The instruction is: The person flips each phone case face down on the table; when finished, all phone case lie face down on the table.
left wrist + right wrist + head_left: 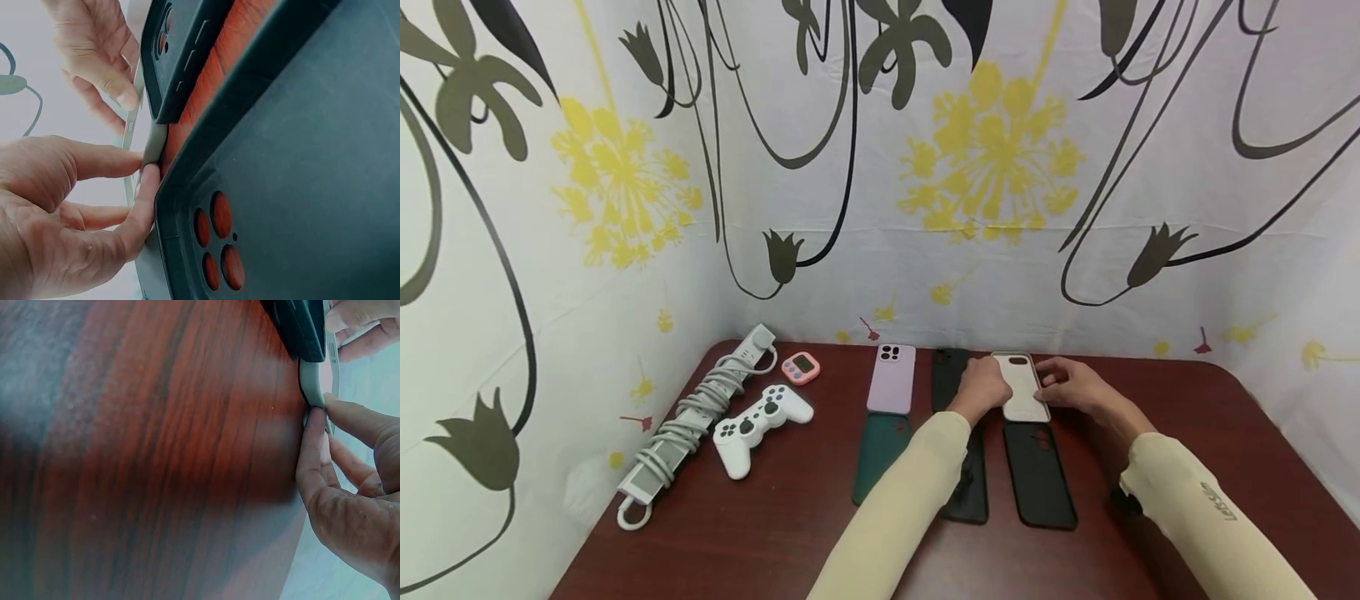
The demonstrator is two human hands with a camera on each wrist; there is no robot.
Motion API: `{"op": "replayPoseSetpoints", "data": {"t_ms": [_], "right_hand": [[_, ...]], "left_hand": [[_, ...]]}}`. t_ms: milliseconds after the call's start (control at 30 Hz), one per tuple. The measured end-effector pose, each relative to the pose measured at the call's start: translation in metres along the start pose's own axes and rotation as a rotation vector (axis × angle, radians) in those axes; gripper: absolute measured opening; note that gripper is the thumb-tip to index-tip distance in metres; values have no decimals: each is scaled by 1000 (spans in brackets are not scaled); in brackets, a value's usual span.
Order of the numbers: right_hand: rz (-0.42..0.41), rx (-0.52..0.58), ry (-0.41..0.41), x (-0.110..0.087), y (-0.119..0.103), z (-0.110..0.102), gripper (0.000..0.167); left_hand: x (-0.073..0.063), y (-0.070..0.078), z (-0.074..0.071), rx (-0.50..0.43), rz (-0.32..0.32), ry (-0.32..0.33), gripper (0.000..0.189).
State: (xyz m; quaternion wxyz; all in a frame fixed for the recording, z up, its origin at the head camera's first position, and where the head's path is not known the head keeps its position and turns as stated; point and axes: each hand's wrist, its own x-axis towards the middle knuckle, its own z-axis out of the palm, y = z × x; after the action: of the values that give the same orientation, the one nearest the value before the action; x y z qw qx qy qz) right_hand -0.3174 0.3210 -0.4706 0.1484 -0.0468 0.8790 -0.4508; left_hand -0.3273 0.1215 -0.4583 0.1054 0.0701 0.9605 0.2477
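A white phone case (1021, 388) with a camera cutout lies at the back of the table, between both hands. The left hand (983, 387) pinches its left edge; in the left wrist view, thumb (109, 160) and forefinger meet on the pale rim. From the other side, the right hand (1078, 387) pinches the right edge, its fingertips closed on the rim (310, 381) in the right wrist view. Just in front of the white case lies a black phone case (1041, 475). Another dark case (947, 371) is partly hidden behind the left hand.
Left of the hands lie a lilac phone case (891, 379), a green case (882, 454) and a larger black case (973, 492) partly under the left forearm. Farther left are a white game controller (760, 425), a cord-wrapped power strip (700, 408) and a small pink timer-like device (801, 367).
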Motion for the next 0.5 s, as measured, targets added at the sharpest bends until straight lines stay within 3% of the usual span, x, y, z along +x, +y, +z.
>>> {"op": "replayPoseSetpoints", "data": {"t_ms": [133, 200, 367, 500], "right_hand": [[-14, -81, 31, -4, 0, 2, 64], [-23, -104, 43, -5, -1, 3, 64], [-39, -119, 68, -6, -2, 7, 64], [-38, -117, 83, -6, 1, 9, 63]], "left_hand": [[22, -4, 18, 12, -8, -11, 20], [23, -3, 18, 20, -12, -14, 21], [-4, 3, -1, -30, -20, -2, 11], [-11, 7, -2, -43, -29, 25, 18]]}}
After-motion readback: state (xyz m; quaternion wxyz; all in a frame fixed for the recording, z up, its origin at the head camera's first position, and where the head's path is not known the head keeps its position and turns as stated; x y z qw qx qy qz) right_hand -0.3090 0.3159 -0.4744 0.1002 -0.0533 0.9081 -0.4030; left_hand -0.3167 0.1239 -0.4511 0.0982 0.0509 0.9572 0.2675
